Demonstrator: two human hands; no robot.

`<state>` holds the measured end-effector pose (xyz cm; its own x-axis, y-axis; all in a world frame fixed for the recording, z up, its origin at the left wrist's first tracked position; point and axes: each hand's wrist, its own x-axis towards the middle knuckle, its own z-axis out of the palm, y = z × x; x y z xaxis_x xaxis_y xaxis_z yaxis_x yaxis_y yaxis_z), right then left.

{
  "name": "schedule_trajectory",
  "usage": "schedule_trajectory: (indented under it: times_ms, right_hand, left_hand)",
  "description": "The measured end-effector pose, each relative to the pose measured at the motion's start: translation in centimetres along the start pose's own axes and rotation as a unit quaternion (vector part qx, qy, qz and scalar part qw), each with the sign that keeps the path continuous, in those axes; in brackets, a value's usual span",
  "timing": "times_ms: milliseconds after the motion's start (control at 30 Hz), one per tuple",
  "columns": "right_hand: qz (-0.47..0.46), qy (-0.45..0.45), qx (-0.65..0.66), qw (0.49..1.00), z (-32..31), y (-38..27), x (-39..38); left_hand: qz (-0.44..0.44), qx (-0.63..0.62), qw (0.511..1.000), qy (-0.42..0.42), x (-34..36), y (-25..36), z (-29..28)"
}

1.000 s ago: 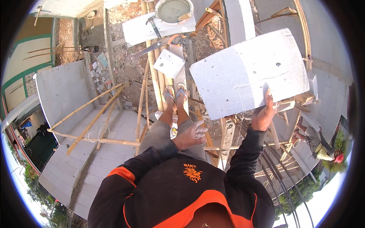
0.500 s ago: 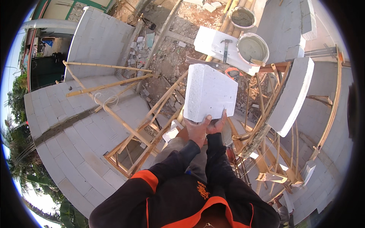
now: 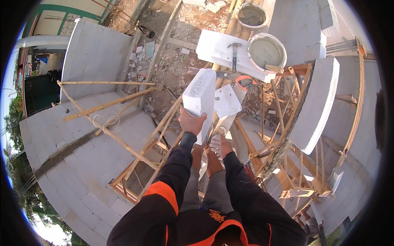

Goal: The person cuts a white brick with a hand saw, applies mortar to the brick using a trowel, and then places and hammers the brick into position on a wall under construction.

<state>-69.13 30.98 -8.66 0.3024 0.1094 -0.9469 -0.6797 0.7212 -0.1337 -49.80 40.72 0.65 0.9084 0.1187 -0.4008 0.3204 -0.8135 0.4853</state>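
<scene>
My left hand (image 3: 192,122) grips the side of a white lightweight concrete block (image 3: 199,96), held up with a narrow, rough end facing upward. Off the block, my right hand (image 3: 221,145) hangs just right of its lower end, dusty fingers stretched and apart. Beyond the block lies a handsaw (image 3: 245,82) with an orange handle; the block hides part of its surroundings. Another white block piece (image 3: 228,101) with small holes lies right of the held one. Farther off, a hammer (image 3: 234,56) rests on a large white slab (image 3: 209,46).
Two buckets of grey mortar, the nearer bucket (image 3: 267,51) with a wooden handle in it, stand beyond the slab. Bamboo scaffold poles (image 3: 119,127) cross at left. At right, a long white block (image 3: 315,104) tops a wall beside timber framing. Another person's arm (image 3: 305,217) shows lower right.
The block has been turned from its broad face to a narrow edge and moved left. My right hand has let go of it; my left still grips it. The view has shifted slightly.
</scene>
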Motion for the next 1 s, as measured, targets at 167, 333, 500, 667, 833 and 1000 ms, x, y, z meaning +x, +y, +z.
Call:
schedule_trajectory:
  times_ms: [167,333,500,667,833,1000]
  right_hand:
    - [-0.211,0.315,-0.395,0.837,-14.7,-5.8,9.4]
    - [-0.224,0.34,-0.62,0.67,-16.5,-17.3,17.7]
    - [-0.293,0.379,-0.692,0.54,-15.0,-24.5,28.1]
    - [-0.261,0.42,-0.734,0.464,-16.6,-28.0,34.2]
    - [-0.262,0.409,-0.73,0.481,-15.3,-29.4,36.3]
    - [-0.288,0.393,-0.708,0.51,-19.4,-30.8,37.1]
  left_hand:
    - [0.085,0.114,0.986,-0.091,4.5,-2.6,3.9]
    - [0.135,0.235,0.945,-0.184,9.4,-9.1,9.3]
    - [0.102,0.254,0.929,-0.249,11.6,-13.6,10.9]
    - [0.101,0.258,0.931,-0.239,12.7,-18.7,13.2]
    - [0.023,0.264,0.935,-0.237,13.8,-21.9,14.6]
    - [-0.021,0.217,0.94,-0.262,13.5,-23.6,16.6]
